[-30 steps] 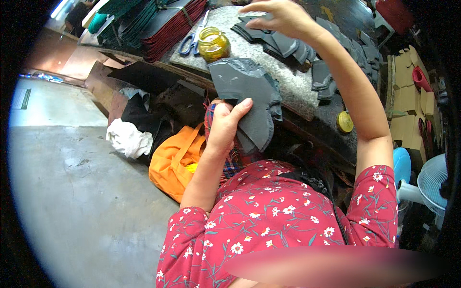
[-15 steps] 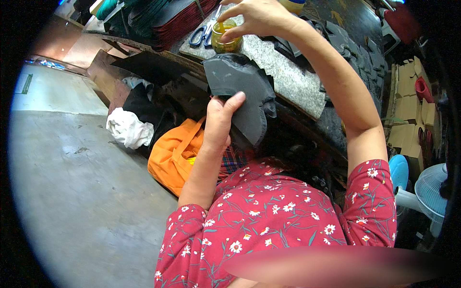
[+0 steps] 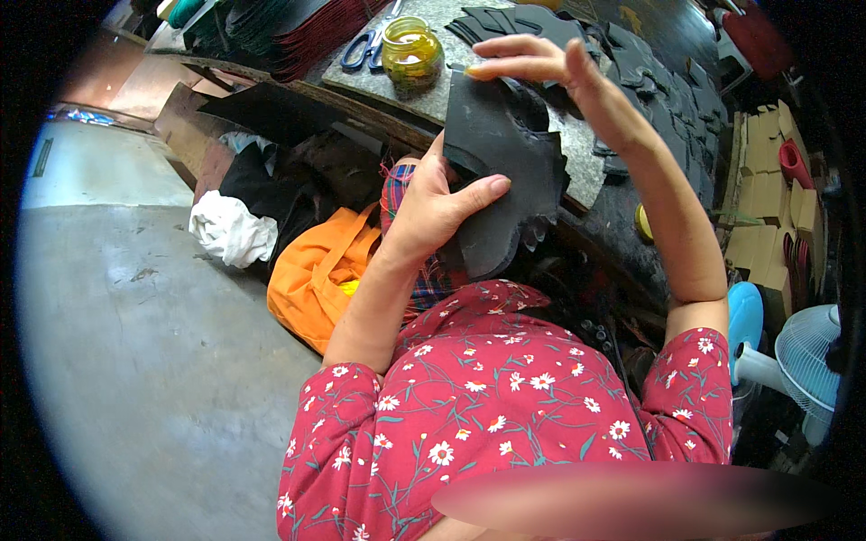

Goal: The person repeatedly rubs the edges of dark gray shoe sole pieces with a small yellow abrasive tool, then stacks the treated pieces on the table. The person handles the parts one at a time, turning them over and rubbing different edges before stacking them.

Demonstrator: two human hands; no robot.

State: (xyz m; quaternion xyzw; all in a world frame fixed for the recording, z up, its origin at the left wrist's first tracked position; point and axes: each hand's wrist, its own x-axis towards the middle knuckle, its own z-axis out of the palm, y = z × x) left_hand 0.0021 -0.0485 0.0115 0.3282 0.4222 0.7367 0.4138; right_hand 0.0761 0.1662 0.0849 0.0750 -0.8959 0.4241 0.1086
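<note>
My left hand (image 3: 440, 209) grips a black, scallop-edged cut piece of sheet material (image 3: 505, 158) and holds it upright in front of the workbench, thumb across its face. My right hand (image 3: 564, 77) reaches over the top of the piece. Its fingers are stretched out and the fingertips rest on the piece's upper left edge. A yellowish smear shows on the index fingertip. Just left of that fingertip, a glass jar of yellow paste (image 3: 411, 52) stands open on the grey stone slab (image 3: 585, 173).
Blue-handled scissors (image 3: 364, 50) lie beside the jar. Several black cut pieces (image 3: 651, 65) are piled on the bench, with stacked red and green sheets (image 3: 293, 32) behind. An orange bag (image 3: 316, 270) and white cloth (image 3: 230, 233) sit on the concrete floor. Cardboard boxes (image 3: 765, 212) and a fan (image 3: 807, 347) stand at right.
My right hand came back from the far pile, passed over the jar, and now rests on the top edge of the black piece. My left hand kept its hold.
</note>
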